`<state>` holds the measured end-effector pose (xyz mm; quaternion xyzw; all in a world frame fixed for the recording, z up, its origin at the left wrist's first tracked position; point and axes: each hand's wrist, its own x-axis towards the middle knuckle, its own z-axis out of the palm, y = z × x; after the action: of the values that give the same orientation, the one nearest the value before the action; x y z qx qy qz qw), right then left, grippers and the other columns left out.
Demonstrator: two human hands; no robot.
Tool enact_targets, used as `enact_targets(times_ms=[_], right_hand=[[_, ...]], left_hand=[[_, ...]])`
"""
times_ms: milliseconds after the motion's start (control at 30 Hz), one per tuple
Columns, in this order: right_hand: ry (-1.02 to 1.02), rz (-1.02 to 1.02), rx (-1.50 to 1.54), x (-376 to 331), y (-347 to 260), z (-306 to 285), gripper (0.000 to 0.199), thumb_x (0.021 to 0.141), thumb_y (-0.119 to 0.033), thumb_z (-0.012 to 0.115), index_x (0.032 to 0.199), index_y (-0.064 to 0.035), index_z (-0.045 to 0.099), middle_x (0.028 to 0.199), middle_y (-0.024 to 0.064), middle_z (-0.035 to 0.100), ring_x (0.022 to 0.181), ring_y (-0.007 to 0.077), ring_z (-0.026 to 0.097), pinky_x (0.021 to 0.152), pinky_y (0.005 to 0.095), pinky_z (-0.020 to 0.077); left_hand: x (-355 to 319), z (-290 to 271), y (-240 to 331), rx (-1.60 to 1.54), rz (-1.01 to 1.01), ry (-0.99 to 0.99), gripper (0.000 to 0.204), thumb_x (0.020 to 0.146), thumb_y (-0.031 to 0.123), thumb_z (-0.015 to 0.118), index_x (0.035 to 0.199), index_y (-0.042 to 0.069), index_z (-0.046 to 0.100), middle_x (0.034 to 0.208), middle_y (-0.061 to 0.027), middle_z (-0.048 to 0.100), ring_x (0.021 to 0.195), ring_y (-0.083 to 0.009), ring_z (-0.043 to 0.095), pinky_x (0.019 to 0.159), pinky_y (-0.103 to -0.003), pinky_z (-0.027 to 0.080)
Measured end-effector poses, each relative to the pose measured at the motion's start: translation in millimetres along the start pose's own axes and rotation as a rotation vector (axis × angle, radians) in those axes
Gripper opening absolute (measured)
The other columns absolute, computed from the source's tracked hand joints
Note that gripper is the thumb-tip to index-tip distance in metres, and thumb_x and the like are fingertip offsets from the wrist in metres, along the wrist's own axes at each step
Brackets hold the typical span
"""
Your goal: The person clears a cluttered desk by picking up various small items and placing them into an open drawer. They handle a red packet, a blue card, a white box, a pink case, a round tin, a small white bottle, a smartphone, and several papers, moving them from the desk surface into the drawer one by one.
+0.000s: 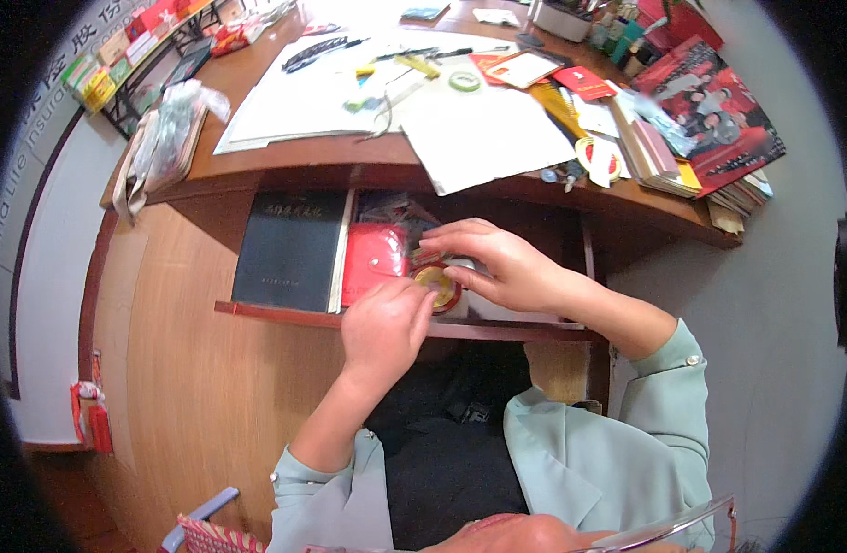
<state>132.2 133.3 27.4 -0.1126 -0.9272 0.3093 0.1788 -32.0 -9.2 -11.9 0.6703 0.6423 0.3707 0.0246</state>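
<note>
Both my hands are inside an open desk drawer (285,316). My left hand (384,323) is closed at the near left edge of a round yellow item with a red rim (449,288), its fingertips partly hidden. My right hand (499,263) reaches over from the right, fingers stretched out and thumb apart, the thumb close to the round item's edge. Left of it in the drawer lies a red packet in clear plastic (373,258). A large black book (290,249) fills the drawer's left side. Small items beneath my right fingers are hard to make out.
On the desktop (248,170) lie white sheets (483,138), pens, a green tape roll (463,82), and red and white cards (585,83). Stacked books (647,147) and a red picture board (714,111) stand right. A bag (170,138) rests at the left edge.
</note>
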Motion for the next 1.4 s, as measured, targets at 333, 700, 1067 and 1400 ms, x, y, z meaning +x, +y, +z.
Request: enact_targets(times_ms=[333,700,1067,1400], right_hand=[[0.455,-0.118,-0.503,-34.2,-13.0,-88.3,0.023,0.084,-0.002,0.068,0.106,-0.0043,0.068,0.105,0.0119,0.069,0.101,0.0309,0.064,0.089,0.0402,0.0524],[0.451,0.103,-0.737,-56.8,0.1,-113.4,0.048,0.08,-0.021,0.08,0.121,-0.0041,0.064,0.126,0.013,0.064,0.124,0.0325,0.053,0.105,0.0435,0.0435],[0.452,0.086,-0.843,9.6,48.2,-164.6,0.039,0.082,-0.009,0.073,0.119,-0.002,0.065,0.117,0.0145,0.067,0.114,0.0338,0.057,0.1,0.0416,0.0455],[0.233,0.175,-0.859,72.4,125.8,-175.7,0.023,0.078,-0.003,0.071,0.101,-0.0031,0.073,0.112,0.0137,0.067,0.111,0.0335,0.06,0.096,0.0394,0.0491]], left_hand=[[1.8,-0.5,5.1,-0.023,0.022,0.041,0.01,0.085,0.011,0.069,0.084,0.002,0.072,0.085,-0.0122,0.07,0.078,-0.0301,0.068,0.069,-0.038,0.053],[0.8,0.0,7.5,-0.036,0.022,0.054,0.009,0.084,0.01,0.069,0.084,0.001,0.072,0.085,-0.0123,0.071,0.078,-0.0299,0.068,0.071,-0.037,0.053],[-2.2,-2.1,6.4,-0.013,0.003,0.058,0.01,0.084,0.012,0.07,0.083,0.002,0.071,0.084,-0.0123,0.07,0.078,-0.0298,0.069,0.071,-0.038,0.054],[-1.3,1.9,3.8,-0.012,0.058,0.107,0.016,0.086,0.016,0.069,0.079,0.003,0.07,0.082,-0.0114,0.069,0.075,-0.0297,0.067,0.069,-0.039,0.053]])
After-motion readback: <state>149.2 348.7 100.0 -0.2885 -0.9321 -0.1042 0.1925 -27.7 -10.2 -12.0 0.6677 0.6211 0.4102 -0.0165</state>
